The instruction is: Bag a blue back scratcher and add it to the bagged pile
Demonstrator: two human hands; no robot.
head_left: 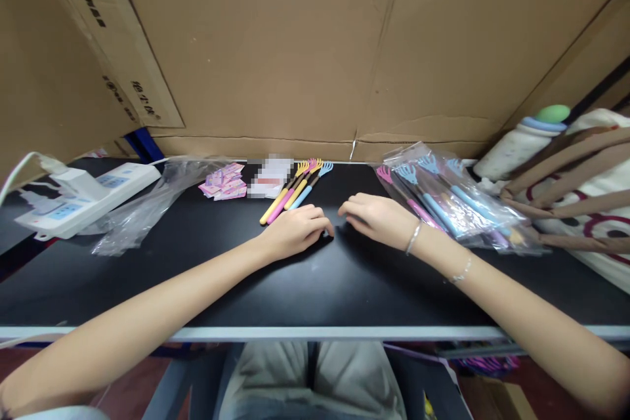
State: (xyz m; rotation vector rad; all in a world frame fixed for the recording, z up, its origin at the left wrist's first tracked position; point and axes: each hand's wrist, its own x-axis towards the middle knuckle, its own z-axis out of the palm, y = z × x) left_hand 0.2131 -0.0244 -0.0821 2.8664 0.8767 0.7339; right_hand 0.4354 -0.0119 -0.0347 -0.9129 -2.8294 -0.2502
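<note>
My left hand (pixel 298 231) rests on the black tabletop (pixel 315 295), fingers loosely bent, with nothing visible in it. Just behind it lies a small group of telescopic back scratchers (pixel 295 191) with yellow, pink and blue handles, their claw heads facing the cardboard. Facing it across a small gap is my right hand (pixel 369 215), low over the table, its fingers slightly apart and holding nothing I can see. Beyond the right wrist, a clear plastic bag (pixel 485 210) lies with several more back scratchers (pixel 436 193) in and on it, mostly blue and pink.
Pink printed cards (pixel 224 182) lie in a pile beside a blurred white stack (pixel 270 177). Farther left are crumpled clear plastic (pixel 152 207) and a white power strip (pixel 93 197). A bottle (pixel 516 144) and a tote bag (pixel 585 203) stand right. Cardboard (pixel 275 46) walls the back.
</note>
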